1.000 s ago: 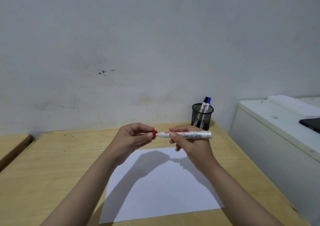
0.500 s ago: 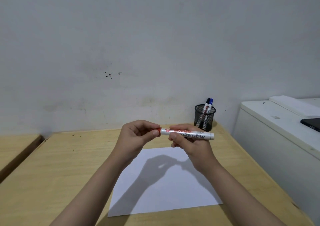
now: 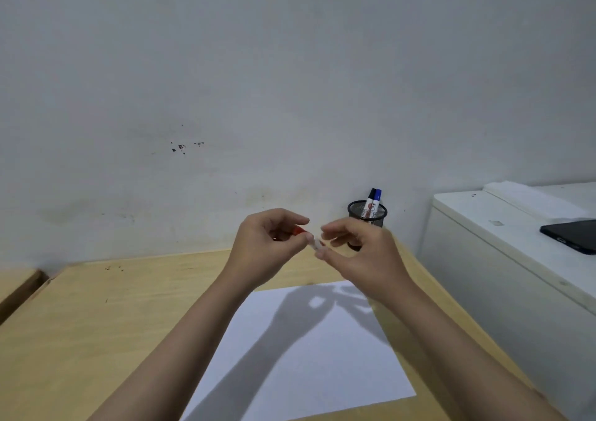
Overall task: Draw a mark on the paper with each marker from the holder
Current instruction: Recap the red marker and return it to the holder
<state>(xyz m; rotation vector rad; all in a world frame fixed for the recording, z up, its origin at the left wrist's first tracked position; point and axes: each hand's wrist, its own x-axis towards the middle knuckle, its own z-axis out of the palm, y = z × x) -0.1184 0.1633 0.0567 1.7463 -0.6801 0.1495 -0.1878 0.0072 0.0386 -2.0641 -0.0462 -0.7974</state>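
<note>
Both hands hover above the white paper (image 3: 306, 356) on the wooden table (image 3: 129, 307). My left hand (image 3: 267, 246) pinches the red cap (image 3: 298, 230) of a white-bodied red marker (image 3: 314, 245). My right hand (image 3: 361, 256) grips the marker's body, most of which is hidden behind its fingers. Motion blur hides whether the cap is on or off the marker. The black mesh holder (image 3: 367, 214) stands at the table's far right corner, behind my right hand. A black-capped marker (image 3: 371, 195) and a blue-capped marker (image 3: 378, 195) stand in it. The paper shows no marks.
A white cabinet (image 3: 483, 259) stands to the right of the table, with a black phone (image 3: 574, 237) lying on top. A grey wall runs close behind the table. Another wooden surface (image 3: 16, 285) sits at the far left, across a gap.
The marker's body stuck out sideways past my right hand; now that hand covers most of it. Both hands have shifted slightly and blur with motion at the cap.
</note>
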